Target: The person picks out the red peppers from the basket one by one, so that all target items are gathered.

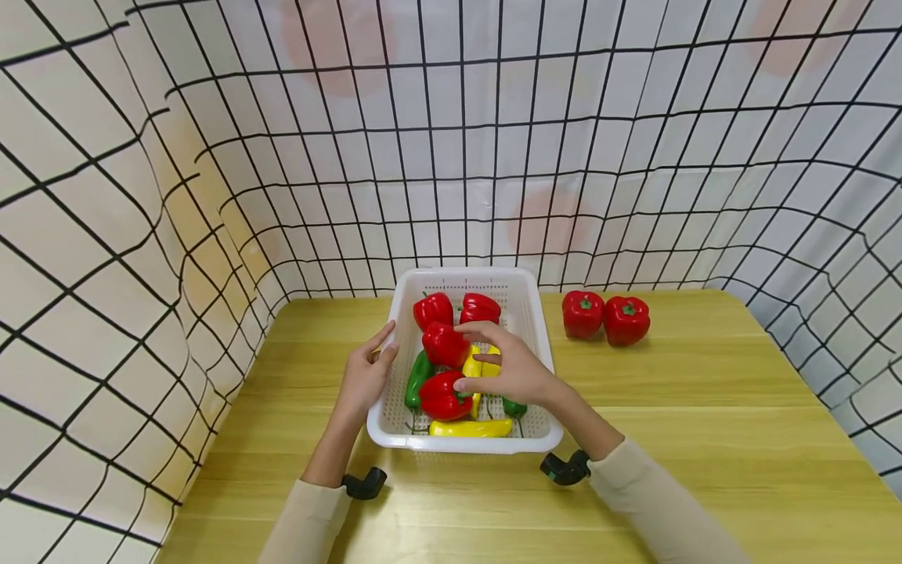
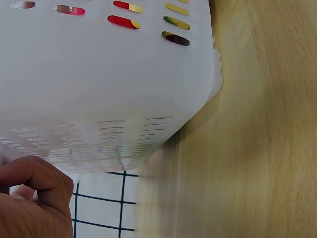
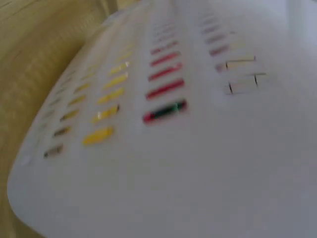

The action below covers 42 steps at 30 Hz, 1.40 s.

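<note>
A white plastic basket [image 1: 461, 444] with slotted walls stands on the table, holding several red bell peppers. My left hand [image 1: 364, 378] grips its left rim; curled fingers [image 2: 44, 178] show beside the wall in the left wrist view. Over the basket reaches my right hand [image 1: 517, 368], thumb and fingers spread apart. Its fingertips are right by the middle bell pepper [image 1: 444, 345], its thumb tip at the front bell pepper [image 1: 444, 398]. Two more, a back-left bell pepper [image 1: 433, 311] and a back-right one, lie behind. The right wrist view is blurred and shows only basket wall and table.
Also in the basket are a long yellow pepper [image 1: 470, 428] along the front, other yellow ones partly under the right hand, and a green pepper [image 1: 419, 380] at left. Two red bell peppers [image 1: 604, 317] sit side by side at the table's back right. Grid-patterned cloth [image 1: 479, 157] surrounds the table.
</note>
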Each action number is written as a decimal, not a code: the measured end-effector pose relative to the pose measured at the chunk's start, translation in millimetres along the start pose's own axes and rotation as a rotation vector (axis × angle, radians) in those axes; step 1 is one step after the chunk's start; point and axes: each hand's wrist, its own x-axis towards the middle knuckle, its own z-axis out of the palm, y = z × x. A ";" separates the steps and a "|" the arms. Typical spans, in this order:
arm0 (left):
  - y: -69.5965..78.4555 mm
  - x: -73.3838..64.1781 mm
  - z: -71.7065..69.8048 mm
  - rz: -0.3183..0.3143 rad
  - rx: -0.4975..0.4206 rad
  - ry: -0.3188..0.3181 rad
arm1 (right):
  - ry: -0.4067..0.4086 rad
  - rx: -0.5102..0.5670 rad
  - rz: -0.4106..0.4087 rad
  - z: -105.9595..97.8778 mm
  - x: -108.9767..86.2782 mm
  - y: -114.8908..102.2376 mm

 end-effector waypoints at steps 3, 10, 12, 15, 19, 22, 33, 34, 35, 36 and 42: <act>1.1 -0.7 0.0 0.006 -0.001 0.001 | -0.028 -0.047 0.038 5.6 1.5 -1.3; 2.7 -2.4 1.0 0.000 0.014 0.004 | -0.090 -0.104 0.087 12.8 -0.8 -0.7; 2.5 -2.3 1.3 0.001 0.008 0.003 | -0.116 -0.110 0.089 13.5 -1.9 -0.8; 1.8 -2.2 1.5 0.006 -0.006 -0.004 | -0.160 -0.124 0.088 14.3 -2.4 -0.1; 1.5 -3.1 2.4 0.000 -0.005 -0.008 | -0.211 -0.173 0.090 15.3 -1.3 4.5; 1.0 -2.6 2.8 -0.004 -0.003 -0.007 | -0.236 -0.243 0.098 16.1 -0.3 7.0; 1.7 -1.8 0.8 -0.011 -0.011 -0.002 | -0.284 -0.432 0.086 19.4 3.5 7.8; 1.3 -1.7 1.0 -0.012 -0.014 0.000 | -0.281 -0.430 0.089 19.5 3.0 7.8; 1.1 -1.8 1.3 -0.010 -0.013 0.000 | -0.278 -0.427 0.094 19.5 2.4 7.7; 0.8 -1.5 1.7 -0.011 -0.016 0.001 | -0.274 -0.421 0.098 19.3 1.8 7.3; 1.0 -0.6 1.6 -0.007 -0.014 0.003 | -0.238 -0.373 0.090 17.8 -0.6 4.4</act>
